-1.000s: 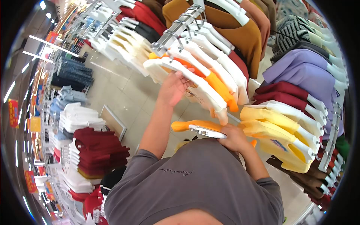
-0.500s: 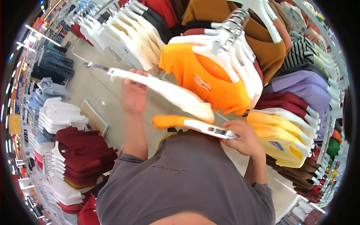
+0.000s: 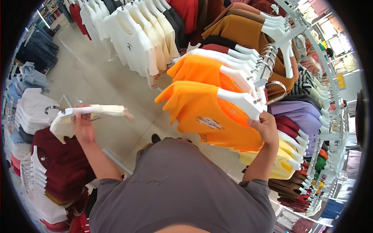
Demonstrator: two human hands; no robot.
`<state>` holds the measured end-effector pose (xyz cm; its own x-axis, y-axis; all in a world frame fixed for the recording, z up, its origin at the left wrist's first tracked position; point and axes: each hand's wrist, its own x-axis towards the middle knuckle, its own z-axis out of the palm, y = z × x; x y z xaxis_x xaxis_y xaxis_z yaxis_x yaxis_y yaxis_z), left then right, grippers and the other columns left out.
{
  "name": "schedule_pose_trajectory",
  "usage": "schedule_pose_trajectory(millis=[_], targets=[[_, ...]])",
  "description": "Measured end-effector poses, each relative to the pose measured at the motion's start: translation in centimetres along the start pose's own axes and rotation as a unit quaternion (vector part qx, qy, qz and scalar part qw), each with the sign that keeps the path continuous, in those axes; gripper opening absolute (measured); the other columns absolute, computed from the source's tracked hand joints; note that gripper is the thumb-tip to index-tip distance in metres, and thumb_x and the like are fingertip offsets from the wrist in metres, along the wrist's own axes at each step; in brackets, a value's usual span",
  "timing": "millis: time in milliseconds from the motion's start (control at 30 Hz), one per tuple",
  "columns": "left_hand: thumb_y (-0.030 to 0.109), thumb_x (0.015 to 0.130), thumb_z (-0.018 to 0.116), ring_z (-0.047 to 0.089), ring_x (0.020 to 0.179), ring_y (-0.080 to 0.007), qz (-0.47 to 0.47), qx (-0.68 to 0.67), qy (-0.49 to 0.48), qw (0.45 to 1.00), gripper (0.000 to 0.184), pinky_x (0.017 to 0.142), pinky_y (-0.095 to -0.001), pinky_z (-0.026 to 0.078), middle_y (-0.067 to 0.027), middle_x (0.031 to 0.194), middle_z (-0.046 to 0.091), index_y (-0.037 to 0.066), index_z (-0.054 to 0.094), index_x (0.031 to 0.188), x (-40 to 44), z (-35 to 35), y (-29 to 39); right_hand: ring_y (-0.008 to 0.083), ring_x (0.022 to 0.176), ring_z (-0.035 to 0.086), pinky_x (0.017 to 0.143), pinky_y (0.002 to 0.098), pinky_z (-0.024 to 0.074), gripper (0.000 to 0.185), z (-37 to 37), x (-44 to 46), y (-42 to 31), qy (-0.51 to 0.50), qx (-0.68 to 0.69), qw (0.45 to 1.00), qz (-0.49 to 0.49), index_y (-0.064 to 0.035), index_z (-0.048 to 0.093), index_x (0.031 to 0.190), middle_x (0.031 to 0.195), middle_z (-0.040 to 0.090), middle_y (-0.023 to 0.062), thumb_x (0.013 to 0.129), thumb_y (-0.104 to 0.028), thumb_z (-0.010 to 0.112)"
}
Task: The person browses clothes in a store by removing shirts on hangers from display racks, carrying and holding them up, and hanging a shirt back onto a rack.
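Observation:
My left hand (image 3: pixel 84 126) is closed around a white hanger (image 3: pixel 69 113) that carries a cream shirt (image 3: pixel 62 128), held out at the left away from the rack. The metal hook of this hanger points left. In my right hand (image 3: pixel 266 128) is the white shoulder of another hanger (image 3: pixel 243 101), bearing an orange T-shirt (image 3: pixel 202 116) with dark printed lettering. Its hook curves up beside the rack's arm (image 3: pixel 268 62); whether it rests on the arm I cannot tell. Directly behind hangs a second orange T-shirt (image 3: pixel 194 69), followed by white ones.
Cream and white shirts (image 3: pixel 134 42) hang beyond the aisle floor (image 3: pixel 89 66). Maroon tops (image 3: pixel 62 163) fill a rack at my left. Along the right are purple shirts (image 3: pixel 299 112), yellow shirts (image 3: pixel 281 163) and a metal rack frame (image 3: pixel 311 37).
My left hand has swung left and down with the cream shirt. My right hand has raised the orange T-shirt from near my belly to the rack, where it now hangs spread out.

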<state>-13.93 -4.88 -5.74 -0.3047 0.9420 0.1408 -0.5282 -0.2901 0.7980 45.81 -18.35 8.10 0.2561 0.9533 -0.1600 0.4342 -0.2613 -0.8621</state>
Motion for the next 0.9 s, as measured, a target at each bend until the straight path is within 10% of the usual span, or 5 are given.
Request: schedule_pose_trajectory(millis=[333,400,633,700,900], targets=[[0.013,0.094,0.059,0.057,0.112,-0.0322,-0.029,0.059,0.016,0.998,0.040,0.100,-0.0438,0.046,-0.0169,0.121,0.055,0.000,0.044,0.129,0.9,-2.4,0.6,0.0061,0.070,0.050,0.063,0.0228,0.0382,0.023,1.6,3.7,2.1,-0.009,-0.055,0.996,0.069,0.0040,0.067,0.098,0.079,0.059,-0.0017,0.081,-0.012,0.067],[0.013,0.094,0.059,0.057,0.111,-0.0332,-0.028,0.056,0.023,0.998,0.039,0.099,-0.0440,0.046,-0.0174,0.121,0.055,-0.001,0.045,0.128,1.1,-2.7,1.0,0.0060,0.062,0.033,0.055,0.0268,0.0276,0.027,2.5,3.3,2.2,0.057,-0.042,0.997,0.040,0.0001,0.051,0.070,0.066,0.043,-0.0049,0.082,-0.018,0.068],[0.027,0.100,0.050,0.055,0.114,-0.0312,-0.070,-0.005,0.009,0.997,0.041,0.099,-0.0421,0.043,-0.0158,0.121,0.056,-0.001,0.045,0.130,1.8,-4.2,0.8,0.0187,0.102,0.061,0.089,0.0299,0.0464,0.033,2.6,-2.7,-9.2,0.169,-0.011,0.953,-0.250,0.0030,0.062,0.119,0.111,0.066,0.0129,0.091,-0.014,0.056],[0.023,0.098,0.054,0.058,0.109,-0.0298,-0.076,-0.036,-0.018,0.996,0.036,0.095,-0.0405,0.046,-0.0148,0.115,0.059,-0.001,0.049,0.124,2.0,-2.3,1.2,0.0218,0.097,0.063,0.085,0.0308,0.0485,0.035,3.6,-3.6,-13.5,0.056,-0.024,0.848,-0.527,-0.0017,0.063,0.119,0.110,0.067,0.0125,0.090,-0.019,0.057],[0.025,0.099,0.050,0.060,0.106,-0.0305,-0.078,-0.048,-0.050,0.994,0.036,0.094,-0.0414,0.047,-0.0164,0.112,0.062,-0.002,0.050,0.124,2.4,-0.8,1.2,0.0091,0.075,0.063,0.064,0.0263,0.0503,0.039,9.0,-6.6,-22.4,-0.141,0.310,0.592,-0.730,-0.0121,0.067,0.108,0.098,0.069,-0.0005,0.085,-0.043,0.066]])
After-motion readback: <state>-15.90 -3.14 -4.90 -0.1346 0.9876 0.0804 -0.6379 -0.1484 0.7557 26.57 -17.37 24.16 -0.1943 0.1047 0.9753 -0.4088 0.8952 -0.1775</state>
